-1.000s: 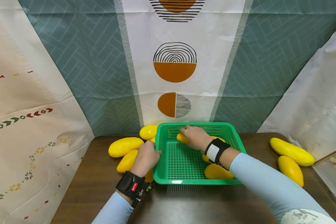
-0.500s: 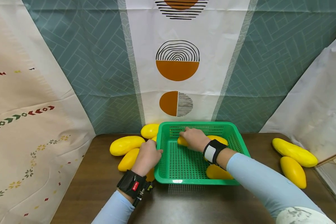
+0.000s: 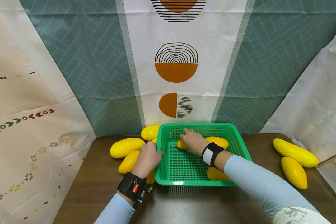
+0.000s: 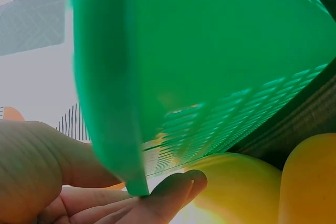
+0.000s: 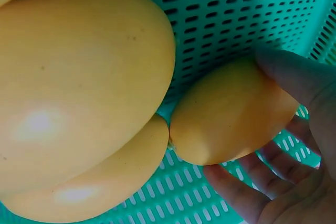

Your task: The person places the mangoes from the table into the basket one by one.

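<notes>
A green plastic basket point(image 3: 190, 183) stands in the middle of the table in the head view. My left hand point(image 3: 147, 159) pinches its left rim; in the left wrist view the thumb and fingers lie on either side of the basket rim point(image 4: 105, 77). Inside, near the back left, my right hand point(image 3: 194, 141) holds a small yellow mango point(image 3: 181, 144). The right wrist view shows the thumb and fingertips on opposite sides of this mango point(image 5: 231, 114). Larger mangoes point(image 5: 79, 77) lie beside it, partly hidden by my right arm in the head view.
Several yellow fruits, among them a long one point(image 3: 126, 147), lie left of the basket, some behind my left hand. At the table's right lie a long yellow fruit point(image 3: 295, 152) and a mango point(image 3: 294, 172). A patterned cloth point(image 3: 176, 105) hangs behind the table point(image 3: 81, 186).
My right hand has lowered slightly with the small mango inside the basket, and its fingertips look a little more spread. The left hand keeps its place on the rim.
</notes>
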